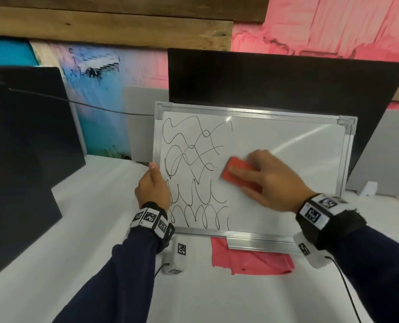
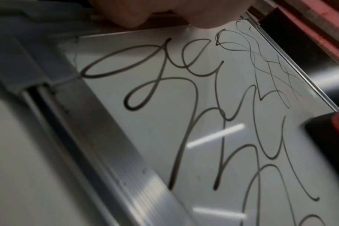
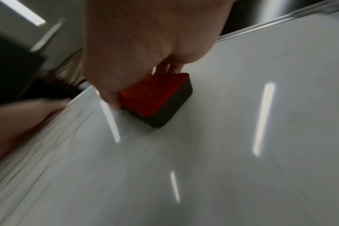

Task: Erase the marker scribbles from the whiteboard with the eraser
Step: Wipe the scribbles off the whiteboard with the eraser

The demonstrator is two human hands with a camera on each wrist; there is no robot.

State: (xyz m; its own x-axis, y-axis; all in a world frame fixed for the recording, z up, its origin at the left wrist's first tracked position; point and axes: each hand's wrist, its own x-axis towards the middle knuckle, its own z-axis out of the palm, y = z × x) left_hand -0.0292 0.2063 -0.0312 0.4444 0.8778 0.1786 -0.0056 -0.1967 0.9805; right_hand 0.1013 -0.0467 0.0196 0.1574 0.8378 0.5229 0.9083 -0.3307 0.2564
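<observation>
A metal-framed whiteboard (image 1: 287, 145) leans tilted against a dark panel. Black marker scribbles (image 1: 191, 169) cover its left half; the right half is white. My right hand (image 1: 270, 180) grips the red eraser (image 1: 239, 174) and presses its dark felt onto the board just right of the scribbles. In the right wrist view the eraser (image 3: 157, 99) sits under my fingers on bare white board (image 3: 242, 152). My left hand (image 1: 153, 187) holds the board's left edge, thumb on the frame. The left wrist view shows scribbles (image 2: 184, 99) close up and the eraser (image 2: 331, 137) at the right.
A pink cloth (image 1: 247, 259) lies on the white table (image 1: 77, 229) under the board's front tray. A dark panel (image 1: 287, 82) stands behind the board, another dark panel (image 1: 23, 136) at the left. A thin cable (image 1: 88, 104) runs behind. A small white tagged box (image 1: 177, 259) sits near my left wrist.
</observation>
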